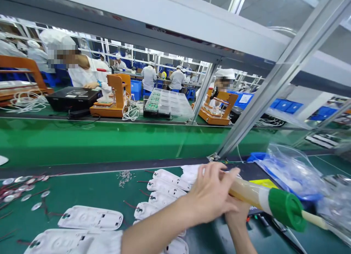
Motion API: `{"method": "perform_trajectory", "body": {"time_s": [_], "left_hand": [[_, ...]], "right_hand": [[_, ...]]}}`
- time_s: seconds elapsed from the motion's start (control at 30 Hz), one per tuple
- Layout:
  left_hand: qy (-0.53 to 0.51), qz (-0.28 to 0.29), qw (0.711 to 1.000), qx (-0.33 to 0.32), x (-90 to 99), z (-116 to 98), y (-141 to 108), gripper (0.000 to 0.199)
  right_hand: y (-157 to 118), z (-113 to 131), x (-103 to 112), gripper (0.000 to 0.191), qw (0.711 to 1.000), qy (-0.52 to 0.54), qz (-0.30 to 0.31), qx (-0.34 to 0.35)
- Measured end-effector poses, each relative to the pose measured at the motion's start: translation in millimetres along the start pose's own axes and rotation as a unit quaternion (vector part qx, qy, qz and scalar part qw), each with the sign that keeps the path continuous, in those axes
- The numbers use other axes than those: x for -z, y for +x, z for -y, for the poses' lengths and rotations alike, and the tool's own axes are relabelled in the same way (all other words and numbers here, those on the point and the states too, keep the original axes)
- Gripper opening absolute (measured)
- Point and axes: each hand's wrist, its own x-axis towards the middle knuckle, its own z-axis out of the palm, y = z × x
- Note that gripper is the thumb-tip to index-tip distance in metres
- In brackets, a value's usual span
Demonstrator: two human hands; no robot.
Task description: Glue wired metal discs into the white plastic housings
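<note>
A dispensing syringe (246,191) with amber contents lies slantwise across my two hands. Its green cap (286,209) and a pale hose (315,220) point to the lower right. My left hand (212,191) reaches over from the left, its fingers curled around the front end, which they hide. Underneath, my right hand (238,210) is closed around the barrel; most of its fingers are covered. White plastic housings (167,188) with red wires lie in a row left of my hands. Another white housing (91,217) rests farther left, beside one partly under my left sleeve.
Small metal screws (125,178) form a pile on the green bench. Round discs with red wires (22,190) lie at the left. A blue tray (285,173) with plastic bags stands right. A metal post (263,96) rises ahead. Co-workers sit beyond the green divider (109,140).
</note>
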Motion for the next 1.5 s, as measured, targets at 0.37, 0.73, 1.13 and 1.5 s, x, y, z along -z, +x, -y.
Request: {"method": "perform_trajectory", "body": {"time_s": [0.37, 0.73, 1.13, 1.5], "left_hand": [[0.055, 0.131, 0.981, 0.134, -24.3, 76, -3, 0.022], [0.022, 0.108, 0.982, 0.153, -30.6, 73, 3, 0.024], [0.061, 0.133, 0.951, 0.272, -29.8, 93, 1, 0.013], [0.057, 0.151, 0.948, 0.275, -29.8, 96, 3, 0.015]], "right_hand": [[-8, 4, 9, 0.047, 0.996, -0.076, -0.041, -0.033], [-9, 5, -2, 0.06, 0.992, -0.081, -0.044, -0.08], [-8, 31, 6, 0.042, 0.979, 0.002, -0.195, -0.06], [17, 41, -1, 0.04, 0.989, 0.055, -0.127, -0.049]]}}
